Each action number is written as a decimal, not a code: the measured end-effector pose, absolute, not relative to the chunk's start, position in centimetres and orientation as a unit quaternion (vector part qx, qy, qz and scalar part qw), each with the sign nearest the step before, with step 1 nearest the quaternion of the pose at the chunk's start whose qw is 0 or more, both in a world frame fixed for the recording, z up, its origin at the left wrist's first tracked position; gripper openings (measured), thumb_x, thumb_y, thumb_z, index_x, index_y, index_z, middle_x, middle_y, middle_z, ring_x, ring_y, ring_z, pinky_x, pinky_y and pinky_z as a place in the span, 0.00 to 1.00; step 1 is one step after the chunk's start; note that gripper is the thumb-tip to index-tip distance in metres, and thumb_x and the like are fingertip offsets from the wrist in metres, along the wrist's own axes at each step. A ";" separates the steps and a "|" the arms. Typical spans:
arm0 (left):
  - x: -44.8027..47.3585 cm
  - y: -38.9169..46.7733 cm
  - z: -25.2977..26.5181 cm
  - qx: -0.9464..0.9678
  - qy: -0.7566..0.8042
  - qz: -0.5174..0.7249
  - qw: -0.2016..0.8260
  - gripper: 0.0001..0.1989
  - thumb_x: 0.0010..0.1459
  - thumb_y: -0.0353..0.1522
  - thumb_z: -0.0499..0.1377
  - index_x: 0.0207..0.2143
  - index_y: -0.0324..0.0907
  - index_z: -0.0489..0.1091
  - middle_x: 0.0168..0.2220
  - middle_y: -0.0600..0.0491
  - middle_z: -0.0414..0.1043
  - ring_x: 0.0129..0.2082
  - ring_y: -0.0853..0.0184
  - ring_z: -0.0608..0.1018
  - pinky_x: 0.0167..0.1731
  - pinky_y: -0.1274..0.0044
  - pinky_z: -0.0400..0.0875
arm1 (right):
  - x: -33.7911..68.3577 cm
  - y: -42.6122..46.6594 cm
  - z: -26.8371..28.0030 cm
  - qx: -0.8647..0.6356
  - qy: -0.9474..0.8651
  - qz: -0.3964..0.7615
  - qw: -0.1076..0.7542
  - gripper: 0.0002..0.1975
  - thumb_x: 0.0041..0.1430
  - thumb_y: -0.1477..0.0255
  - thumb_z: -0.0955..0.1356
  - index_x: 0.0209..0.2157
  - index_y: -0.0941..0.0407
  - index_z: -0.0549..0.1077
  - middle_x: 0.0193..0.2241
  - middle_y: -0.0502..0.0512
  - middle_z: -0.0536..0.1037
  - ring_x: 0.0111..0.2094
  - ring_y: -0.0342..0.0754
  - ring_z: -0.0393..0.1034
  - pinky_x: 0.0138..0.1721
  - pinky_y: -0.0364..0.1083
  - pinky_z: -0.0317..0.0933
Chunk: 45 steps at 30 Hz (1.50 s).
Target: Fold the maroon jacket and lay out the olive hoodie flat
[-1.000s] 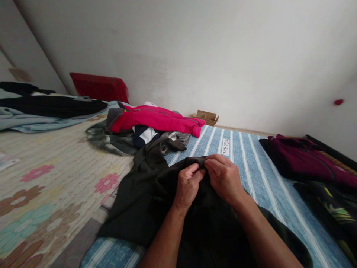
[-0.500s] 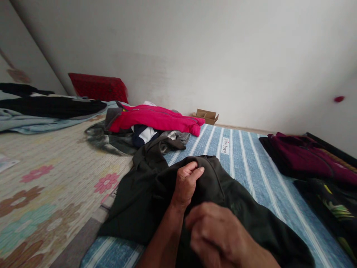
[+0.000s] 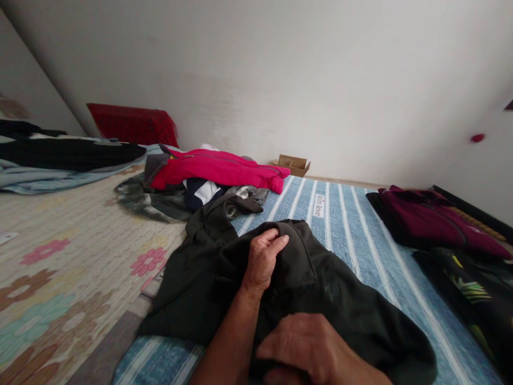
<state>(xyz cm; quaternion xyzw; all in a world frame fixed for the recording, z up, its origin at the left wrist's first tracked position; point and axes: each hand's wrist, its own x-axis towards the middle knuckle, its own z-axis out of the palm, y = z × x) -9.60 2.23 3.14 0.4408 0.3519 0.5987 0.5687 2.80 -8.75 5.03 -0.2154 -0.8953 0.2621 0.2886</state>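
While the left hand point(image 3: 260, 259) pinches the collar point(image 3: 297, 255) of the dark garment point(image 3: 355, 310) on the striped sheet point(image 3: 336, 214), the blurred right hand point(image 3: 306, 342) is over its front, grip unclear; straightening seems underway, likely calling for a steady collar next.

From my end I see a floral mat point(image 3: 96, 230) beside blue striped bedding point(image 3: 335, 216). A dark garment point(image 3: 348, 307) lies mostly on the stripes, folded clothes point(image 3: 425, 216) at right; a clothes pile point(image 3: 224, 168) seems to span both, with other clothes point(image 3: 72, 154) far left.
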 end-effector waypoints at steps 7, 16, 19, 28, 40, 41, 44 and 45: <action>-9.6 2.4 3.1 0.437 0.360 0.601 0.565 0.08 0.47 0.35 0.64 0.25 0.39 0.71 0.21 0.59 0.67 0.21 0.72 0.69 0.26 0.80 0.65 | 4.1 -7.2 4.4 -0.336 -0.846 0.235 0.341 0.08 0.62 0.77 0.61 0.38 0.56 0.70 0.28 0.51 0.74 0.30 0.42 0.67 0.31 0.41 0.57; -9.4 2.2 3.2 0.437 0.367 0.597 0.565 0.08 0.46 0.35 0.65 0.27 0.39 0.72 0.22 0.58 0.68 0.23 0.71 0.71 0.29 0.78 0.67 | 4.1 -7.6 3.3 -0.378 -0.845 0.223 0.306 0.10 0.62 0.77 0.59 0.32 0.57 0.70 0.22 0.50 0.69 0.25 0.41 0.62 0.26 0.41 0.50; -9.4 2.2 3.3 0.438 0.370 0.592 0.567 0.09 0.46 0.35 0.65 0.28 0.39 0.72 0.22 0.58 0.69 0.24 0.71 0.71 0.30 0.78 0.67 | 4.4 -7.4 3.1 -0.388 -0.832 0.240 0.315 0.10 0.61 0.78 0.60 0.30 0.57 0.69 0.22 0.49 0.69 0.24 0.40 0.62 0.27 0.40 0.51; -9.3 2.2 3.3 0.442 0.371 0.589 0.567 0.10 0.45 0.35 0.65 0.30 0.39 0.73 0.24 0.57 0.71 0.25 0.69 0.72 0.31 0.77 0.68 | 4.9 -7.1 2.2 -0.439 -0.759 0.313 0.364 0.09 0.60 0.75 0.61 0.29 0.57 0.71 0.21 0.48 0.67 0.22 0.39 0.59 0.23 0.39 0.51; -9.3 2.3 3.0 0.459 0.385 0.578 0.554 0.12 0.46 0.36 0.65 0.32 0.39 0.73 0.25 0.57 0.72 0.27 0.68 0.73 0.29 0.78 0.67 | 4.6 -6.8 1.4 -0.461 -0.708 0.371 0.386 0.11 0.60 0.70 0.62 0.27 0.58 0.72 0.21 0.49 0.68 0.23 0.40 0.60 0.25 0.40 0.53; -9.3 2.3 3.0 0.460 0.385 0.578 0.553 0.12 0.46 0.36 0.65 0.32 0.39 0.73 0.25 0.57 0.72 0.27 0.68 0.73 0.29 0.79 0.67 | 4.6 -6.7 1.3 -0.459 -0.703 0.378 0.390 0.11 0.60 0.70 0.63 0.28 0.58 0.72 0.21 0.49 0.68 0.23 0.41 0.60 0.25 0.40 0.53; -9.3 2.3 2.9 0.464 0.385 0.578 0.550 0.12 0.46 0.36 0.65 0.32 0.39 0.73 0.25 0.56 0.72 0.27 0.68 0.74 0.29 0.78 0.67 | 4.5 -6.7 0.9 -0.454 -0.680 0.404 0.410 0.10 0.60 0.67 0.64 0.31 0.58 0.73 0.22 0.49 0.69 0.23 0.41 0.61 0.24 0.40 0.55; -9.3 2.3 2.9 0.464 0.386 0.578 0.549 0.12 0.46 0.36 0.65 0.32 0.39 0.73 0.25 0.56 0.72 0.28 0.67 0.74 0.29 0.78 0.67 | 4.5 -6.6 0.7 -0.452 -0.670 0.413 0.420 0.10 0.60 0.67 0.64 0.33 0.57 0.73 0.22 0.49 0.69 0.23 0.41 0.62 0.24 0.40 0.56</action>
